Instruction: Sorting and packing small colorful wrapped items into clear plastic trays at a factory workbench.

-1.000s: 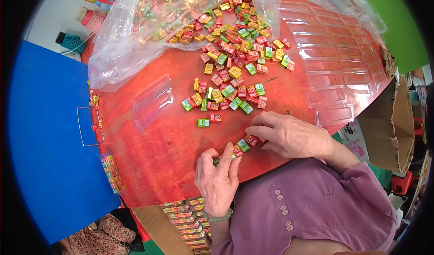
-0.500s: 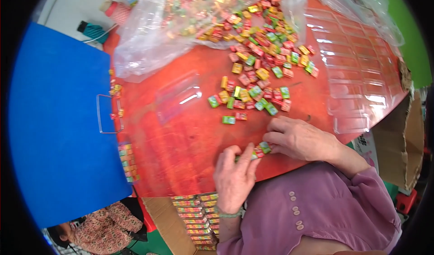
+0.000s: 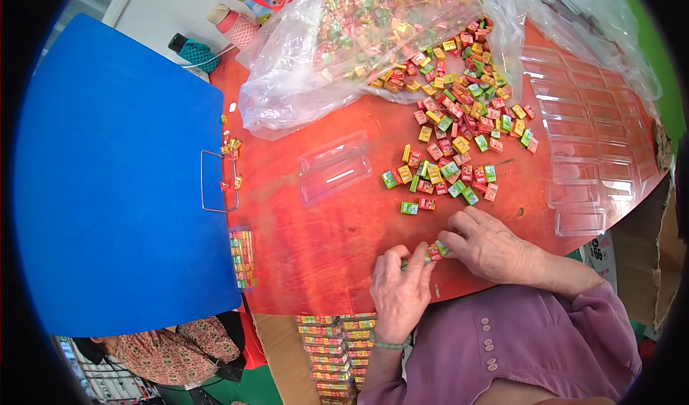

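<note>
Two bare hands work a short row (image 3: 433, 252) of candy-coloured boxes near the close edge of a red table (image 3: 308, 268). The left hand (image 3: 402, 290), a beaded bracelet (image 3: 391, 345) at its wrist, has its fingers closed over the row's left part, hiding most of it; a sliver of green shows between them. The right hand (image 3: 494, 245) reaches in from the other side, thumb and fingertips drawn together at the green box on the right end; whether they pinch it or merely press on it, one cannot tell. The step in hand looks to be lining the boxes up flush. The next move would seem to call for even pressure from both ends, keeping the row straight and unbroken. Just beyond the hands, a green box (image 3: 409, 208) and a red box (image 3: 427, 204) lie side by side, apart from the loose heap (image 3: 459, 128) that spills out of a clear bag (image 3: 276, 107). A clear tray (image 3: 334, 175) sits on the table to the left of the heap, with more trays (image 3: 585, 143) spread at the right. A filled tray (image 3: 242, 259) stands at the left edge, beside a blue panel (image 3: 129, 182), and packed stacks (image 3: 323, 355) show in a carton (image 3: 281, 347) below.
</note>
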Demonstrator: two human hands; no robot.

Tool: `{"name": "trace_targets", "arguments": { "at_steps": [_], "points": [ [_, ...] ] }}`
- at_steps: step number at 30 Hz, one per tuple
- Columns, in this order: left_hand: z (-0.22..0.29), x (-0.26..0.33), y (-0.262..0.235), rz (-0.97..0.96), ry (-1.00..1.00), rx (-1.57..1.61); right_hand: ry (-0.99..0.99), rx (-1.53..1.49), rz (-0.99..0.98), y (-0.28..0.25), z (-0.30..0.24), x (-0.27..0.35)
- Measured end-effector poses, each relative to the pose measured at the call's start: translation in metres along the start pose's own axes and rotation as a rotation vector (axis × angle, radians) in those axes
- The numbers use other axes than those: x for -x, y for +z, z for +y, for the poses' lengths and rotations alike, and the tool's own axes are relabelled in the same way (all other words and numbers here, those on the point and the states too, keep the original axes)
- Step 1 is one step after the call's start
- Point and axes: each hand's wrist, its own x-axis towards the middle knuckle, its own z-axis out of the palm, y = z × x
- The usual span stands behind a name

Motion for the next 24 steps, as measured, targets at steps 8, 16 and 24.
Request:
{"name": "trace_targets", "arguments": {
  "at_steps": [8, 16, 24],
  "points": [
    [-0.067, -0.059, -0.049, 0.094, 0.022, -0.038, -0.114, 0.065, 0.13, 0.008, -0.001, -0.106],
    [-0.13, -0.112, -0.065, 0.041, -0.002, -0.018, -0.157, 0.075, 0.223, 0.044, 0.019, -0.185],
    [-0.15, -0.125, -0.053, -0.025, -0.008, -0.01, -0.133, 0.102, 0.246, 0.067, 0.035, -0.192]
  ]
}}
